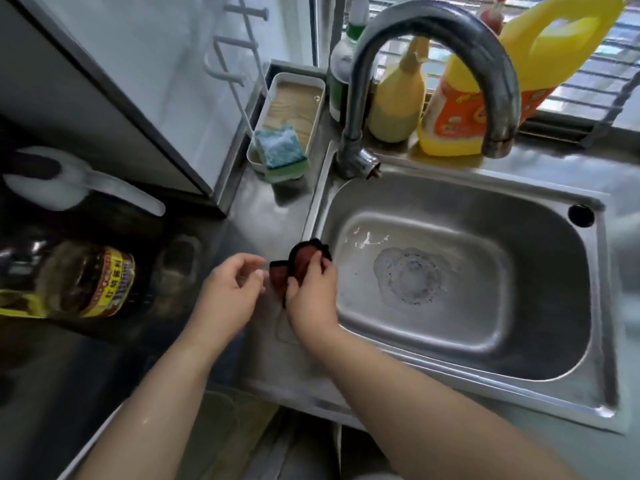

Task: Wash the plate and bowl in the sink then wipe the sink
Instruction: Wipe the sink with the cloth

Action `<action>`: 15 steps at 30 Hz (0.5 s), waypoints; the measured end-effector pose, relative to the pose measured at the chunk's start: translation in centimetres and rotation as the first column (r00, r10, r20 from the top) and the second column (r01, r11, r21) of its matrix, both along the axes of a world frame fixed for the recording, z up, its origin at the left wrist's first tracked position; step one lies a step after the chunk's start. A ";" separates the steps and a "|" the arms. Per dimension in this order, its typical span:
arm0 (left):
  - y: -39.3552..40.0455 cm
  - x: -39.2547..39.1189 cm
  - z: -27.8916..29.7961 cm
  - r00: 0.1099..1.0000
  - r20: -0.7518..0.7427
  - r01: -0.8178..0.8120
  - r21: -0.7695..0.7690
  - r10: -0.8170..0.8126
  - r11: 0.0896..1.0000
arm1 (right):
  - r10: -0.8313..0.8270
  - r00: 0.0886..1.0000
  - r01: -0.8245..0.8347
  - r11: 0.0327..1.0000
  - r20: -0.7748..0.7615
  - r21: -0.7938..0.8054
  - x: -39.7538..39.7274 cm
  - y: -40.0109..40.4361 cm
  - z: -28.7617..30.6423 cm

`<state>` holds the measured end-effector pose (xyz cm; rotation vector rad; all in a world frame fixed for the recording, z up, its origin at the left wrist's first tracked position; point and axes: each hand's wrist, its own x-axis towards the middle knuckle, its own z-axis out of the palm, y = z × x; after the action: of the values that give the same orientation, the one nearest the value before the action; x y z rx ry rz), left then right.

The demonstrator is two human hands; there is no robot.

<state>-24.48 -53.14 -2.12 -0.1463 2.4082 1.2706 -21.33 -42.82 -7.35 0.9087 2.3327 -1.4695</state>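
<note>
Stainless steel kitchen sink, hands at its near-left rim.
Right hand pinches a dark reddish-brown cloth; left hand hovers beside it, fingers loosely curled, holding nothing.

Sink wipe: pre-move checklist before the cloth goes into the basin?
1. Cloth in hand: ok. The right hand grips the dark red cloth at the left rim of the sink.
2. Left hand free: ok. Its fingers are loosely curled beside the cloth and hold nothing.
3. Basin free of dishes: ok. No plate or bowl is in it.
4. Tap off: ok. No stream falls from the spout.
5. Basin drained: not ok. Foamy water sits over the drain.
6. Cloth wet enough: cannot tell.
</note>
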 end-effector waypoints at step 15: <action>0.8 -5.1 -2.1 0.977 0.011 0.211 -0.039 -0.211 0.977 | -0.099 0.995 0.103 0.982 -0.035 0.160 -6.5 3.5 -1.1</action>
<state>-29.56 -52.37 -4.20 0.0924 2.3716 1.1242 -27.79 -39.33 -8.44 1.0695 2.4884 -1.3519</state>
